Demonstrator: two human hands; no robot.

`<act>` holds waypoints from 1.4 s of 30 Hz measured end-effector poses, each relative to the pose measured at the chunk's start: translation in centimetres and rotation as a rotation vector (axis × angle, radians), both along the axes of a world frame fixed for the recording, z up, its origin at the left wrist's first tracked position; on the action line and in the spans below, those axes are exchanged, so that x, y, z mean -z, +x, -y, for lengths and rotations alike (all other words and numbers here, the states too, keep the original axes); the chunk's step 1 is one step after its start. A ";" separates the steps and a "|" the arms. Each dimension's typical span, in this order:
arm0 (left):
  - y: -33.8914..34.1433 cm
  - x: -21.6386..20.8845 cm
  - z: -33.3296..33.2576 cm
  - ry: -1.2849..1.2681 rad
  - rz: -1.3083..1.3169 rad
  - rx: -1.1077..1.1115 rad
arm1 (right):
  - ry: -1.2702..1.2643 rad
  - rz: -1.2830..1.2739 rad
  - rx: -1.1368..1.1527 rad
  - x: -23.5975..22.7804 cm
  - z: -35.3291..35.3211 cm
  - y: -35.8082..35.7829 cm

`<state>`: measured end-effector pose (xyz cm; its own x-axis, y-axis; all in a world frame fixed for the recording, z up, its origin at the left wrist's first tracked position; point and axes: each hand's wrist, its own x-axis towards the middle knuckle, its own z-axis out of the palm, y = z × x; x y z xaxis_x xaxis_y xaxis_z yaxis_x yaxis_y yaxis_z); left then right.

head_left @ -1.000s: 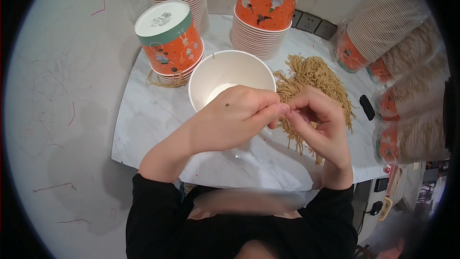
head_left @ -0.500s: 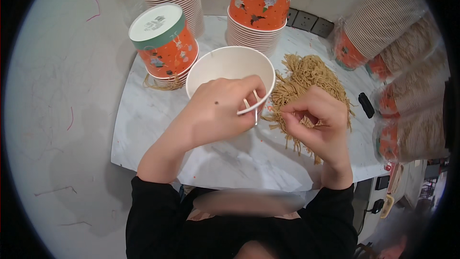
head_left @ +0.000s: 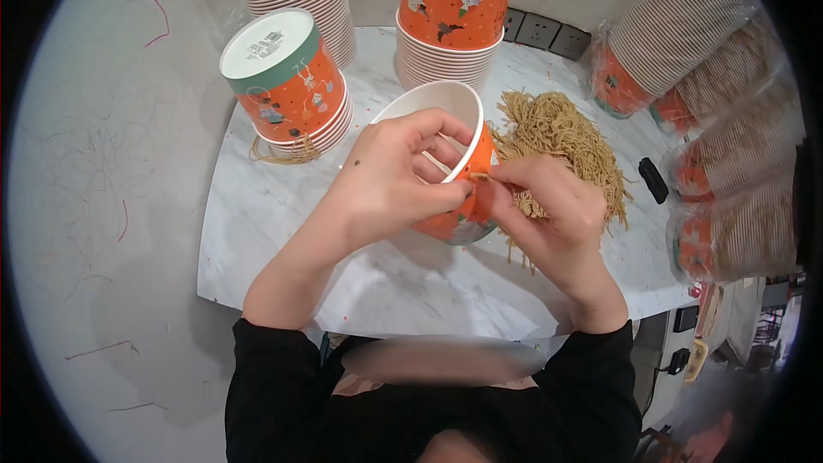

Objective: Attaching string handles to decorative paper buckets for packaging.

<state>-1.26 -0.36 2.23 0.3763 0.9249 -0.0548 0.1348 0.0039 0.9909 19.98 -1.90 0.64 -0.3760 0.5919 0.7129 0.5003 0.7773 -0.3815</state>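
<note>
A paper bucket, white inside and orange outside, is tilted over the middle of the table. My left hand grips its near right rim, with fingers inside and the thumb on the outer wall. Against that same wall my right hand pinches what looks like a short end of tan cord, close to my left thumb. My fingers partly cover the cord, so how it is fixed to the bucket cannot be made out. Just beyond my right hand lies a heap of tan cords.
Upside-down bucket stacks stand behind: a short one at left with loose cord at its base, a tall one, another. Bagged bucket stacks line the right. A black object lies near a socket strip.
The bucket has tipped so its orange right side shows. My right hand has moved left from the cord heap to the bucket wall. The left hand's fingers have shifted along the rim.
</note>
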 end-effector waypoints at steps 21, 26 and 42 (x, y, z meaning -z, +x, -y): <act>-0.9 0.8 -1.1 -0.195 0.340 0.161 | 0.036 0.030 0.041 0.4 -0.1 -0.3; -0.6 1.5 -1.2 -0.136 0.268 0.117 | 0.016 0.035 0.035 0.8 -0.3 -0.3; -0.6 0.5 0.1 0.990 -0.500 -0.002 | -0.524 -0.036 -0.035 -0.3 -1.2 1.5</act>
